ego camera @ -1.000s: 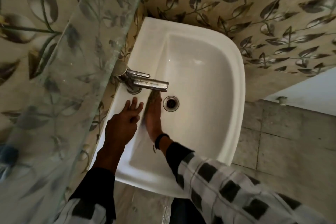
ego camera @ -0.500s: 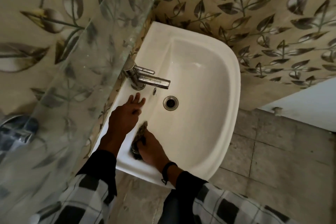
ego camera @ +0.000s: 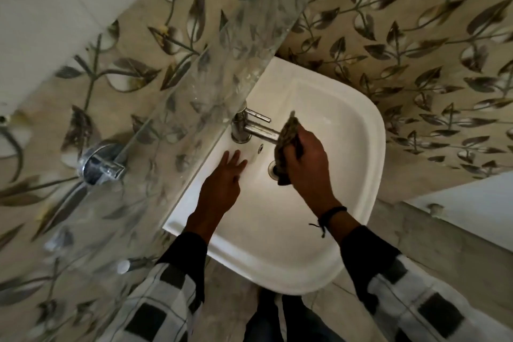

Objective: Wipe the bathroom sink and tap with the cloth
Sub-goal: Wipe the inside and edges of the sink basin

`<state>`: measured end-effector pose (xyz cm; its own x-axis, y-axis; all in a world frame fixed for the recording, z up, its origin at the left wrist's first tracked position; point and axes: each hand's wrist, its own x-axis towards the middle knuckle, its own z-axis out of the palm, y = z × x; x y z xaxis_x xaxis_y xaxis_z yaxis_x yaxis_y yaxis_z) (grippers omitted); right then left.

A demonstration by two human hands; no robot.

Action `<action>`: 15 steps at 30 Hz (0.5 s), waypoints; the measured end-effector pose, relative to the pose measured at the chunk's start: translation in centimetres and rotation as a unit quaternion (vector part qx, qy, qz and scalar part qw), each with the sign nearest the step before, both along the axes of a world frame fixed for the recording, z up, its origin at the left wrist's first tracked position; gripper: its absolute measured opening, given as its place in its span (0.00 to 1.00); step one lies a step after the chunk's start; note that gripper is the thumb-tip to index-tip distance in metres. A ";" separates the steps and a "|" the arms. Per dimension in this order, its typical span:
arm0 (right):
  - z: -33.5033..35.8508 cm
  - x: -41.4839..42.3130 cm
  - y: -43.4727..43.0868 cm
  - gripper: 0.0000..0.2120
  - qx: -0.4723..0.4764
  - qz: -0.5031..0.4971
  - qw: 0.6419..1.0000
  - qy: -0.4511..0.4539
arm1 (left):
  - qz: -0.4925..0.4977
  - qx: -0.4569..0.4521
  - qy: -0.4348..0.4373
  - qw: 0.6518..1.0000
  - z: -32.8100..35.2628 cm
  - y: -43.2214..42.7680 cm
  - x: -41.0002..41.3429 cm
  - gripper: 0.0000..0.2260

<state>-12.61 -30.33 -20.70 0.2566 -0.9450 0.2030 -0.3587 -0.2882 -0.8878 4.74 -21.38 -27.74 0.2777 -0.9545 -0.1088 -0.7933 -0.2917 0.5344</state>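
Glass shelf (ego camera: 236, 50) — leaf-patterned wall (ego camera: 416, 64)

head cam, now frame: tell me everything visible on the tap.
The tap looks like polished metal: a short upright cylinder on the sink deck by the wall, its top under the glass shelf edge. A thin lever sits above a thicker spout, both pointing over the basin. The dark cloth, gripped by the right hand, covers the spout's end. The left hand rests on the deck nearby, not touching it.
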 end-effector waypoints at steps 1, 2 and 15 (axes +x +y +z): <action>-0.3 0.9 -0.6 0.10 -0.090 0.021 0.994 0.064 | 0.000 0.007 -0.012 1.000 -0.1 0.2 -0.2 0.23; -1.3 2.0 -1.4 0.15 -0.156 0.039 0.976 0.144 | -0.003 0.015 -0.020 1.000 -0.2 0.4 -0.5 0.23; -2.6 5.2 -7.9 0.18 -0.147 0.222 0.872 0.410 | 0.055 0.028 -0.067 0.996 -0.1 2.7 -0.9 0.21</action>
